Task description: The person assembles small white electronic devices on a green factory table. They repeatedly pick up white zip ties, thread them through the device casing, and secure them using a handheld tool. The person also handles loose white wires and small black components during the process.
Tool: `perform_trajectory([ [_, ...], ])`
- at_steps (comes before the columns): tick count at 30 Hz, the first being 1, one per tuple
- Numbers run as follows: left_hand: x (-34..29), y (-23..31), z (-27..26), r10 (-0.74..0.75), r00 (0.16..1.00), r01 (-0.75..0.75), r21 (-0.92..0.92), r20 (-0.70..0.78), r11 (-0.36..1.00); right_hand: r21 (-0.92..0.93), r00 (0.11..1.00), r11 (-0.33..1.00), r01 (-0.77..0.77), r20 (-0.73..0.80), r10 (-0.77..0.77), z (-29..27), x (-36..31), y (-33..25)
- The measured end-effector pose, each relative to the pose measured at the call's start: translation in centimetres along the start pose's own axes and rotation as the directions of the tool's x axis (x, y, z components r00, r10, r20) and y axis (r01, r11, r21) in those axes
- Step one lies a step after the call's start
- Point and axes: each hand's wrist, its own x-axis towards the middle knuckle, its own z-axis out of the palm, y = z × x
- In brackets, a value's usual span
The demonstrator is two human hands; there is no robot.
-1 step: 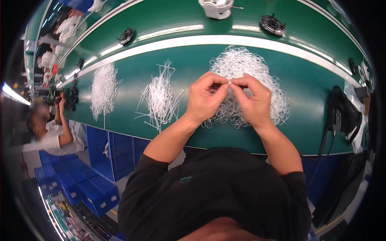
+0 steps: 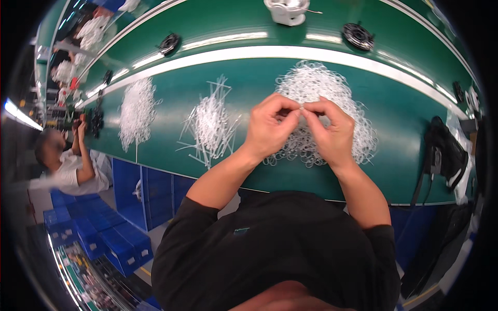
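Note:
My left hand (image 2: pixel 271 127) and my right hand (image 2: pixel 333 129) meet fingertip to fingertip over a large heap of looped white cable ties (image 2: pixel 315 80). Thumb and forefinger of each hand are pinched on a small white cable tie, mostly hidden by the fingertips. To the left of my hands lies a looser pile of straight white cable ties (image 2: pixel 211 123), some sticking out at its edges. A further pile of looped white ties (image 2: pixel 137 111) is at the far left, with one straight end pointing toward me.
Beyond a white rail (image 2: pixel 249 52), a white housing (image 2: pixel 288 11) and black round parts (image 2: pixel 358 36) sit on a green surface. A black bag (image 2: pixel 443 150) lies at the right end of the table. Blue bins (image 2: pixel 124 246) stand at lower left, near a seated person (image 2: pixel 72 168).
The whole view has shifted a little, so things appear slightly further right. Both my hands keep the same pinch, fingertips together.

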Motion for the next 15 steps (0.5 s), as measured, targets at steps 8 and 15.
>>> perform_trajectory([
  [8, 0.5, 1.7, -1.4, 0.009, 0.996, -0.027, 0.22, 0.085, 0.975, -0.022, 0.989, 0.995, -0.097, 0.109, 0.099, -0.3, 0.2, -0.4],
  [15, 4.9, 0.0, -11.1, 0.024, 0.999, -0.052, 0.795, 0.048, 0.604, -0.193, 0.999, 0.981, -0.014, 0.039, 0.022, -0.7, 0.8, -0.6],
])
